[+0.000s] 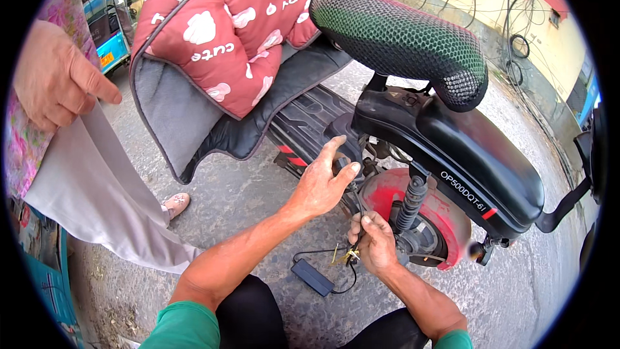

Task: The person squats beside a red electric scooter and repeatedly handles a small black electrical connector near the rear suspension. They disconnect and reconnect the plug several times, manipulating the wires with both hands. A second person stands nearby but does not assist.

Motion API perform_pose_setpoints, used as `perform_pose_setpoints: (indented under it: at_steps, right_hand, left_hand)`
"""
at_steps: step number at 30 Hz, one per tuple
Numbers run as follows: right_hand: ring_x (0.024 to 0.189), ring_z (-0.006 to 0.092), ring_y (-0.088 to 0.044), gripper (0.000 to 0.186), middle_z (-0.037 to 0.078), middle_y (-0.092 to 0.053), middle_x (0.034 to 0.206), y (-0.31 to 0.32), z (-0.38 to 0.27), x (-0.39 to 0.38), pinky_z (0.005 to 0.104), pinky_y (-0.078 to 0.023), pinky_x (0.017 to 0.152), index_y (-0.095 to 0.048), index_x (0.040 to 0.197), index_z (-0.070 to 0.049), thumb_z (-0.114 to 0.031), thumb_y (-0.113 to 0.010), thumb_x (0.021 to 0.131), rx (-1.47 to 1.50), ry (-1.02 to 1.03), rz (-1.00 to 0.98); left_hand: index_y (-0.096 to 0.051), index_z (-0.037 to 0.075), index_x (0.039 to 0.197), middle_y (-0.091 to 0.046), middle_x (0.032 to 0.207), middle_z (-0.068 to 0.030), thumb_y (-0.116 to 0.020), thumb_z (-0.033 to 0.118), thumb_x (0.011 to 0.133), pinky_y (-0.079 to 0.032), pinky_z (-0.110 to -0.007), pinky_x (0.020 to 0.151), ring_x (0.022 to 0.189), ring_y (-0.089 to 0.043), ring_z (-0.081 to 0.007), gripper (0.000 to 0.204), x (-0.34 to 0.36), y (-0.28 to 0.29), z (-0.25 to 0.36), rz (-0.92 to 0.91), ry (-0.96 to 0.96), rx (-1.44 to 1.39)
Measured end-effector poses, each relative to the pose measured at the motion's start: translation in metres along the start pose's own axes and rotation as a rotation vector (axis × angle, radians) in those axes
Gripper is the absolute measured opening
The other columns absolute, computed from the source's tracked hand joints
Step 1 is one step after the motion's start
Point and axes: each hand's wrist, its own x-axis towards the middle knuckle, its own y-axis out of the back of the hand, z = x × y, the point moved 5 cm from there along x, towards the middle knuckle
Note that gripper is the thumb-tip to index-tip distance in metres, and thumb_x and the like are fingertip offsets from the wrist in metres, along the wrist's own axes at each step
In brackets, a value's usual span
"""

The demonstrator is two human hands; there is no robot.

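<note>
A black electric scooter with a red rear wheel (445, 226) stands before me. My left hand (326, 181) reaches to its side below the seat (400, 39), index finger and thumb stretched apart; I cannot tell whether the fingertips touch the dark part there. Lower down, beside the shock absorber (412, 203), my right hand (374, 239) is closed with thumb and fingers pinched on thin wires. Yellowish wire ends (351, 255) show just under that hand. On the ground lies a black rectangular box (312, 277) with a black cable looping from it toward the wires.
A red quilted wind cover (219, 39) hangs over the scooter's front, beyond the footboard (310, 123). Close on the left stands another person in light trousers (103, 187), one hand (61, 77) hanging near the cover. Cables run along the yellow wall (555, 45).
</note>
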Motion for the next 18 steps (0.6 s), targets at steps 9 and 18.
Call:
perform_pose_setpoints:
  at_steps: [9, 18]
  right_hand:
    - [0.078, 0.0155, -0.059, 0.022, 0.006, -0.062, 0.087, 0.0, 0.0, -0.003, 0.0313, -0.049, 0.072, -0.061, 0.107, 0.0, -0.02, -0.057, 0.1, -0.033, -0.017, -0.072]
    - [0.08, 0.0157, -0.059, 0.021, 0.006, -0.062, 0.091, -0.003, 0.0, -0.004, 0.0315, -0.049, 0.073, -0.061, 0.105, 0.001, -0.019, -0.057, 0.1, -0.047, -0.027, -0.095]
  left_hand:
    - [-0.04, -0.002, 0.141, -0.056, 0.129, -0.0185, -0.061, 0.01, 0.096, -0.052, -0.032, 0.09, 0.107, -0.061, -0.0194, 0.051, 0.001, -0.02, 0.006, -0.11, -0.043, -0.629]
    - [-0.049, -0.003, 0.129, -0.059, 0.125, -0.0151, -0.063, 0.009, 0.096, -0.054, -0.032, 0.089, 0.102, -0.066, -0.0208, 0.038, -0.003, -0.018, 0.019, -0.177, -0.047, -0.642]
